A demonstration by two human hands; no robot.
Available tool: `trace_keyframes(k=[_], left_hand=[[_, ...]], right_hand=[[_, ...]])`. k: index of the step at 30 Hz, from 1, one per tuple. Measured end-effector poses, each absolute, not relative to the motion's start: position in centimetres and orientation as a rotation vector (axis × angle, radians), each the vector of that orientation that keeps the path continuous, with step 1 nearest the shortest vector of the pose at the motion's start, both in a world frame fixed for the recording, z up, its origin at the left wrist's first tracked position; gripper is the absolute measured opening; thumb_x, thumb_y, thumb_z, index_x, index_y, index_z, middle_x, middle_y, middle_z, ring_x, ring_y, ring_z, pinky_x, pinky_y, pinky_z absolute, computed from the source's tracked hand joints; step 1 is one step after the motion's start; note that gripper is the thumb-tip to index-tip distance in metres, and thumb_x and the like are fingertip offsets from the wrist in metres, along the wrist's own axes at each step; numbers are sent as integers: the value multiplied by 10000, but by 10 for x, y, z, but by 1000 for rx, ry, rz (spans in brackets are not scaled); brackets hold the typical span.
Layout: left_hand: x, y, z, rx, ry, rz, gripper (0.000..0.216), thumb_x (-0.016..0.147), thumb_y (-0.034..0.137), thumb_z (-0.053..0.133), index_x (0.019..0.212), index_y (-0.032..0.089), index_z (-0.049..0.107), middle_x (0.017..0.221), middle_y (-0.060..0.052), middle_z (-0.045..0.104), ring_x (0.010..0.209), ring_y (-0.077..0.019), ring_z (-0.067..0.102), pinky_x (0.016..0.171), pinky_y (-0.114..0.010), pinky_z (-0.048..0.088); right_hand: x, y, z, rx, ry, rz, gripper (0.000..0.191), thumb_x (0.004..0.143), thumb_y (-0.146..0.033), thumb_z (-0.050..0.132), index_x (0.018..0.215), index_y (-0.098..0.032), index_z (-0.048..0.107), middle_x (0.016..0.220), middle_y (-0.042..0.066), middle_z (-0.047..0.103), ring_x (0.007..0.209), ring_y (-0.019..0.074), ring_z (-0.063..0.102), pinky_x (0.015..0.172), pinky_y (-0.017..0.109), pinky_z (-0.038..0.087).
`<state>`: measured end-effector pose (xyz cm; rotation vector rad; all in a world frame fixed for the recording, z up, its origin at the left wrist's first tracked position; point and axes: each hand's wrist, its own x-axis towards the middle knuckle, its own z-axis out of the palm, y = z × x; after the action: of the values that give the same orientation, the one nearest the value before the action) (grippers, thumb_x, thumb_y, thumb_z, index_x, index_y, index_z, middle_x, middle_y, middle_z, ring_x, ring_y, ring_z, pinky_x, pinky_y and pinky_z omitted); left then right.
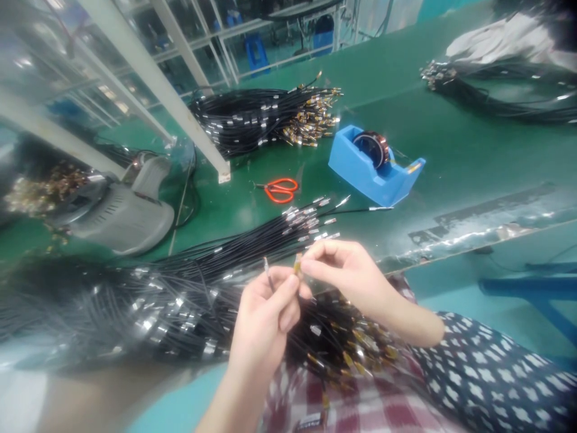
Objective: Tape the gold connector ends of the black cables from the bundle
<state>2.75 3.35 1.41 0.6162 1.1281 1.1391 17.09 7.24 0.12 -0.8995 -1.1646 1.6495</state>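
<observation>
My left hand (pixel 267 313) is closed in a pinch around a thin black cable (pixel 268 275) whose metal tip sticks up between thumb and forefinger. My right hand (pixel 347 272) pinches a small amber piece (pixel 298 263) right beside that tip, the two hands nearly touching. Under both hands lies a large bundle of black cables with silver tips (pixel 189 282), fanning out toward the bench edge. More cables with gold connectors (pixel 342 349) rest across my lap.
On the green bench (pixel 473 150) stand a blue tape dispenser (pixel 374 162), orange-handled scissors (pixel 280 189), a grey machine (pixel 121 210) at left, a second cable bundle with gold ends (pixel 265 120) behind, and another cable bundle (pixel 496 96) at far right. A white frame post (pixel 180 108) crosses the bench.
</observation>
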Motion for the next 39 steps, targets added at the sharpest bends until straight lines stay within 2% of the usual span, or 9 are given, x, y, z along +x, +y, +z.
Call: trace_keyframes(k=[9,13,18,21,24,28,31,35,39], left_hand=[[22,37,9,619,1019,1051,211,784,248,744,716,117,593,593,-14,652,334,24,263,361,-129,183],[24,34,11,624,1007,1089,202,764,229,769,812,146,591,579,22,621,370,10,272,385,-125,190],[29,29,13,647,1086,1140,214,750,206,775,713,128,579,565,-12,655,366,13,274,386,-130,173],[26,28,12,705,1059,1130,186,778,221,757,711,122,614,561,-39,681,363,9,275,385,-129,176],[15,33,8,716,929,1015,184,783,241,759,703,127,638,546,-60,696,352,7,264,374,-123,168],[0,41,5,691,734,741,203,730,286,810,698,127,687,499,-68,684,313,10,233,341,-132,126],[1,40,8,729,764,704,153,755,262,791,744,125,723,619,-80,713,346,10,270,356,-139,147],[13,34,8,820,908,843,259,745,261,803,983,183,735,943,-54,661,537,-28,399,475,-161,299],[23,33,1,866,1015,908,210,908,345,614,949,172,726,803,-15,588,527,-46,370,489,-195,287]], right_hand=[[168,82,-11,-717,-1290,1723,201,859,-324,663,782,-170,562,651,-18,580,567,126,575,606,291,473],[167,79,-12,-649,-1313,1707,204,888,-332,629,799,-170,543,692,-22,543,583,112,557,602,273,451],[174,75,-6,-714,-1333,1660,208,853,-320,678,752,-161,588,680,-11,573,601,113,535,595,265,432],[179,78,-1,-834,-1256,1822,231,767,-347,771,755,-147,656,640,-3,624,596,125,568,596,269,448],[181,86,0,-781,-1282,1935,211,703,-305,823,759,-139,706,703,7,650,626,121,581,610,262,456],[179,98,-11,-390,-1461,1902,98,753,-209,781,733,-137,718,781,11,623,691,109,574,645,244,456],[187,106,-20,-276,-1482,2050,144,828,-270,722,787,-132,712,778,4,597,553,65,510,526,211,410],[220,111,-22,-577,-1427,1907,232,839,-356,707,764,-137,698,735,-4,571,527,54,439,485,194,338],[259,108,-4,-955,-1468,1617,241,782,-380,750,707,-156,702,720,15,614,570,82,464,522,209,366]])
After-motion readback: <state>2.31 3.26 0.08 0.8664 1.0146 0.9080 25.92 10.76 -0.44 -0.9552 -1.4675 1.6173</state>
